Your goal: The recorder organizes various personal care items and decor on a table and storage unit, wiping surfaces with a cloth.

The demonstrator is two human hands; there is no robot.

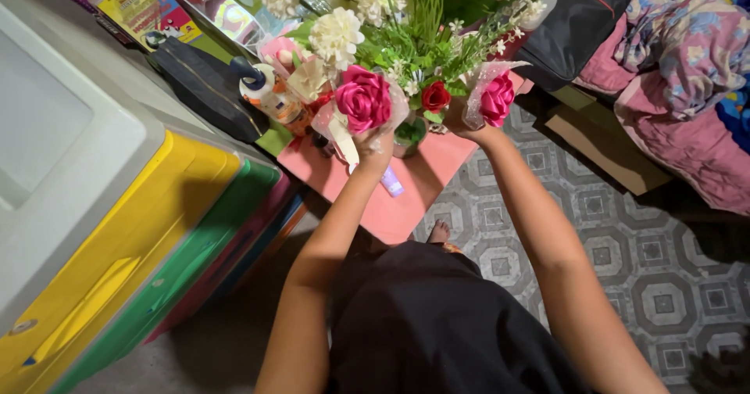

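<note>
A bouquet of artificial flowers stands on a small pink table (406, 198): white blooms (336, 34), green sprigs, a small red rose (435, 96). My left hand (373, 141) grips the wrapped stem under a large pink rose (363, 97). My right hand (462, 120) holds the clear-wrapped stem of a second pink rose (498, 98) at the bouquet's right side. A small green vase (409, 133) shows between my hands. My arms reach forward over my dark skirt.
A stack of yellow, green and pink plastic drawers (156, 238) stands at left under a white lid. A lotion bottle (269, 93), a black board, a lilac tube (392, 182) sit on or by the table. Bedding (687, 58) and a black bag (574, 23) lie at right, on patterned floor.
</note>
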